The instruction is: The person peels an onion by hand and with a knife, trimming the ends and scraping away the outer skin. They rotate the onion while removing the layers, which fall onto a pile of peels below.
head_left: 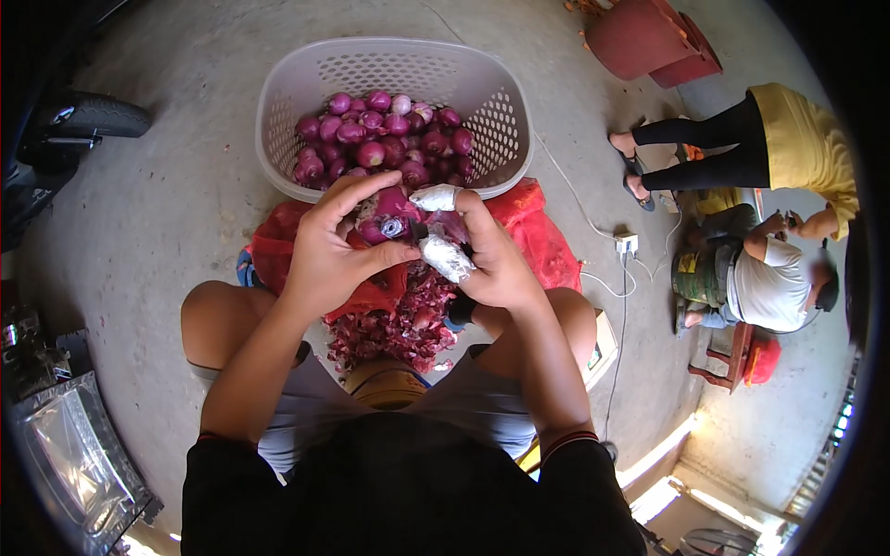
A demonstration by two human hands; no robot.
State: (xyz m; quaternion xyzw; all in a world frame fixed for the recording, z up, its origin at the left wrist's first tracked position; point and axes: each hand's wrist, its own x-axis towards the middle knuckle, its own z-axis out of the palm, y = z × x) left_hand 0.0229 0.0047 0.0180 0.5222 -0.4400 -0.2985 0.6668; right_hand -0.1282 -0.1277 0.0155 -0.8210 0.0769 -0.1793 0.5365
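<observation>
My left hand (334,250) grips a red onion (385,215) between thumb and fingers, its root end facing me. Silvery wrapping covers the thumb and a fingertip of my right hand (482,250). Between them that hand pinches a piece of purple onion skin (447,225), beside a small dark object that I cannot make out. Just beyond my hands stands a grey plastic basket (278,102) holding several peeled red onions (371,130). Below my hands lies a heap of onion skins (389,334) between my legs, with red mesh sacks (533,236) around it.
A white power strip (627,244) and cables lie on the floor to the right. Two people (769,278) are at the far right, near a red stool (732,357). Red tubs (640,42) stand at the top right. A motorbike wheel (102,116) is at the left.
</observation>
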